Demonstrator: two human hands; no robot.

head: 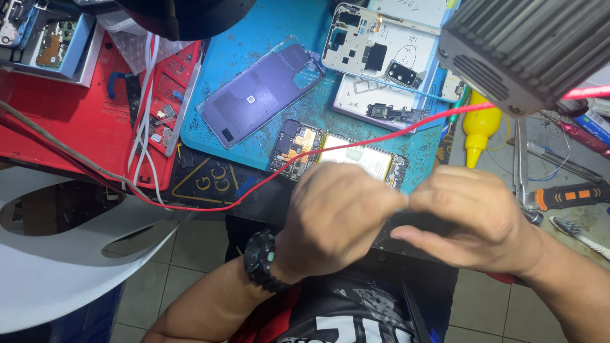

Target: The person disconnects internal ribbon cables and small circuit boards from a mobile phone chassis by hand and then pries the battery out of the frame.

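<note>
Both hands, left hand and right hand, are pinching together just near of the opened phone on the tabletop; whatever either grip holds is hidden. The red wire crossing the phone is risking a snag.

Grey floor tiles with pale grout lines show below the near edge of a cluttered workbench. A white plastic chair stands at the near left. A blue work mat covers the bench's far middle, under bright, even light
</note>
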